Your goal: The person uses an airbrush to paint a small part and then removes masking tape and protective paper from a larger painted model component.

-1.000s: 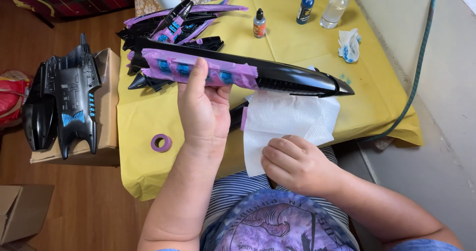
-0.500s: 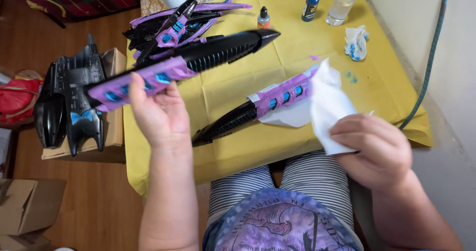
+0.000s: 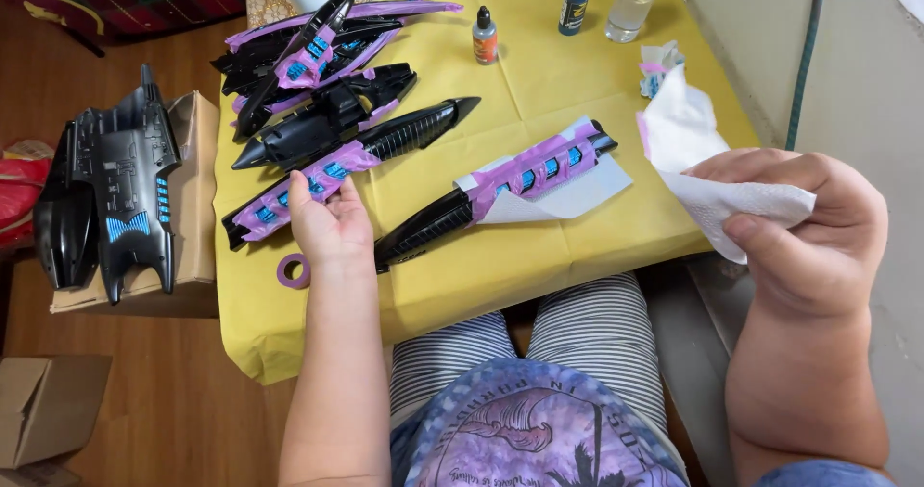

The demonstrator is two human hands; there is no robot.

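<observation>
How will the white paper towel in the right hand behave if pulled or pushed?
The paper towel probably handles floppy: it creases and droops beyond the right hand. Likely very light, since a pinch carries it. It may tear if tugged; it looks thin.

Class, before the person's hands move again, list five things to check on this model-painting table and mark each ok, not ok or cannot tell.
1. Left hand rests on the masked black part: ok.
2. Right hand grips the white tissue: ok.
3. Second masked part lies flat on the yellow cloth: ok.
4. Small dropper bottle upright and capped: ok.
5. Paint dry under the purple tape: cannot tell.
</observation>
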